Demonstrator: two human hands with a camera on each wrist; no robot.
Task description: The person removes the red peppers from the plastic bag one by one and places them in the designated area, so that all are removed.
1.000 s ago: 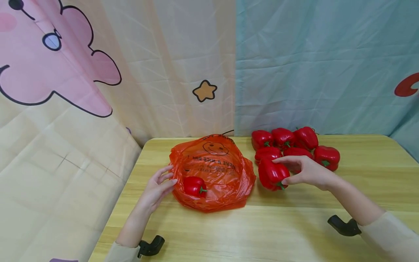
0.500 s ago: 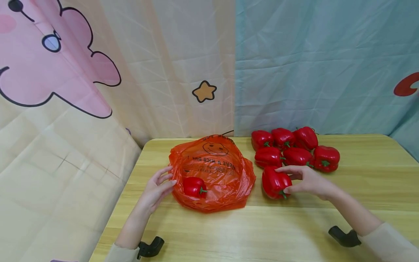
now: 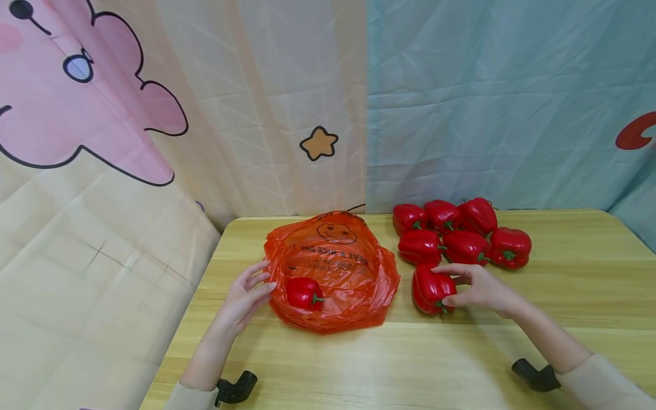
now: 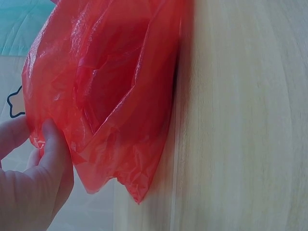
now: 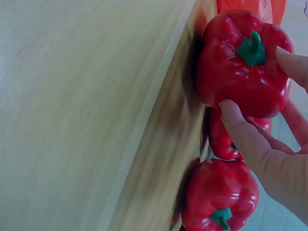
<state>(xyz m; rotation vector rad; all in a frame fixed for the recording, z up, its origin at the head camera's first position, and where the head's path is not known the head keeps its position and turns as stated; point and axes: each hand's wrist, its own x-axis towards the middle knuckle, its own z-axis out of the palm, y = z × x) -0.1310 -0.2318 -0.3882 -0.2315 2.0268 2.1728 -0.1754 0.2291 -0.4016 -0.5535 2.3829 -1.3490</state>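
An orange-red plastic bag (image 3: 353,296) lies with its mouth wide on the table, and one red bell pepper (image 3: 303,293) sits inside it. At the bag's left rim my left hand (image 3: 247,296) holds the thin plastic between thumb and fingers, as the left wrist view (image 4: 38,178) also shows. My right hand (image 3: 482,289) grips another red bell pepper (image 3: 429,289) by its side, thumb near the green stem. In the right wrist view this bell pepper (image 5: 240,79) is between the thumb and fingertips. Whether it touches the table cannot be told.
Several more red bell peppers (image 3: 463,246) stand in two rows at the back right of the wooden table (image 3: 359,370). A printed curtain (image 3: 476,114) hangs right behind the table's far edge. Another cloth (image 3: 102,273) borders the left side.
My right hand has drawn its bell pepper toward me and slightly right, out from the group, uncovering the peppers behind. The left hand and the bag have stayed put.
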